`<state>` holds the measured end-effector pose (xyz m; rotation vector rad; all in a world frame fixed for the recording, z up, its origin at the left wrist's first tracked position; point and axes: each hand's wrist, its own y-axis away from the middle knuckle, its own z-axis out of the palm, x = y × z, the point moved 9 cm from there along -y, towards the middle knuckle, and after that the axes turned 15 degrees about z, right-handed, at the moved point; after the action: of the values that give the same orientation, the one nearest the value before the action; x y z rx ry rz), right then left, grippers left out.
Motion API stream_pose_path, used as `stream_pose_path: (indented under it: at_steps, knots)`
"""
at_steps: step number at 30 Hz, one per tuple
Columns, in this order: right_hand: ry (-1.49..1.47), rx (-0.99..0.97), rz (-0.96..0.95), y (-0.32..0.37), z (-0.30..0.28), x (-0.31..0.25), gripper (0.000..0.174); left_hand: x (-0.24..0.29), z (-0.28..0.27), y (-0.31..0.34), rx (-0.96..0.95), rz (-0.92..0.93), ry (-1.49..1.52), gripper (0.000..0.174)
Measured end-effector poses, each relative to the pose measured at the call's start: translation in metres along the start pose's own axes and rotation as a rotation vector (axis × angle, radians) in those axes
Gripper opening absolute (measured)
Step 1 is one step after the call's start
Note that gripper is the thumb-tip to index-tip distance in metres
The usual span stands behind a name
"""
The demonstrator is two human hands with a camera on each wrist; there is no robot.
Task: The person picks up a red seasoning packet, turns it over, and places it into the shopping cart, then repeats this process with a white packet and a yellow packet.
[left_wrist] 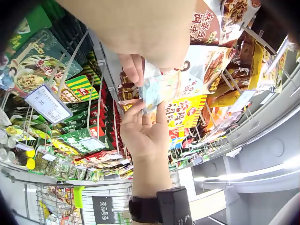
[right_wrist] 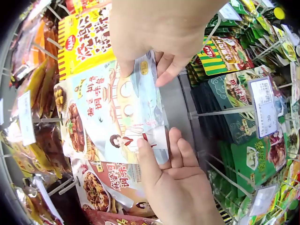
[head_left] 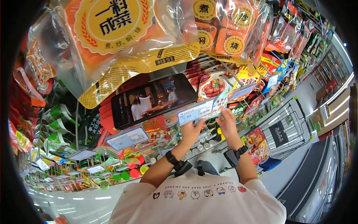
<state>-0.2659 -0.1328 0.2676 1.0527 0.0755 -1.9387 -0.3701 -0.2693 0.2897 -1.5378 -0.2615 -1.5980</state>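
Both hands hold the edge of a light-blue and white seasoning packet (head_left: 220,101) hanging among other packets. In the right wrist view, the left hand (right_wrist: 183,187) pinches one corner of the packet (right_wrist: 124,108), its thumb on the printed front. At the top of that view, the right hand (right_wrist: 159,33) grips the same edge further along, partly hiding it. The left wrist view shows the left hand (left_wrist: 136,35) close up and the right hand (left_wrist: 147,136) on the packet's end (left_wrist: 151,93). In the head view, the left hand (head_left: 192,133) is beside the right hand (head_left: 226,125).
A phone (head_left: 153,100) showing a video lies left of the hands, above price tags (head_left: 128,139). Large bagged packs (head_left: 112,26) hang overhead. Wire hooks stick out between packets. A shopping cart (head_left: 285,128) with goods stands at the right, and a freezer case (head_left: 313,179) is beyond it.
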Motion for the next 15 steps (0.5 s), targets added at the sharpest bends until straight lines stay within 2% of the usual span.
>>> stream_pose_path:
  at_steps: [4,5,9,12,15]
  knots:
    - [-0.015,0.018,0.012,-0.004,-0.012,0.009,0.01,-0.017,0.001,0.011,-0.015,-0.123,0.082,0.025]
    - [-0.025,0.019,0.012,-0.005,-0.016,0.011,0.01,-0.028,0.002,0.019,-0.012,-0.26,0.11,0.021]
    - [-0.053,0.033,0.026,0.002,-0.032,0.02,0.012,-0.053,0.014,0.041,-0.08,-0.387,0.163,0.017]
    - [-0.075,0.037,0.051,0.013,-0.055,0.021,0.012,-0.076,0.044,0.067,-0.214,-0.565,0.232,0.018]
    - [-0.046,0.099,0.027,0.033,-0.094,0.018,0.013,-0.091,0.08,0.091,-0.349,-0.703,0.14,0.017]
